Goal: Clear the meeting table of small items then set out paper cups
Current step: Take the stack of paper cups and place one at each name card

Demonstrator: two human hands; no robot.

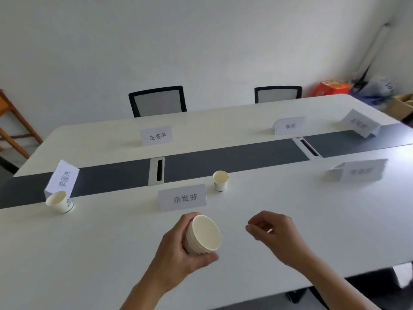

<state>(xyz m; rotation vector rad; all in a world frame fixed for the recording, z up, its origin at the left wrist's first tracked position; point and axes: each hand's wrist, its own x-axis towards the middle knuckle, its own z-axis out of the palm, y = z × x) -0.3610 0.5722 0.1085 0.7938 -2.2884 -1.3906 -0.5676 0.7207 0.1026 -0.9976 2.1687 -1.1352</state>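
My left hand (178, 249) grips a nested stack of cream paper cups (204, 234), its mouth tilted toward the camera, just above the white meeting table (290, 220). To the right of the stack, my right hand (271, 229) hovers over the table with fingers loosely curled and nothing in it. One paper cup (220, 181) stands upright beside the nearest name card (182, 199). Another paper cup (60, 202) stands at the left next to a folded name card (62, 179).
More name cards stand at the far side (157, 135) (289, 125), the right end (359, 123) and the near right (358, 171). A dark strip with cable hatches (156, 171) runs along the table's middle. Two mesh chairs (157, 100) stand behind; boxes and bags fill the right corner.
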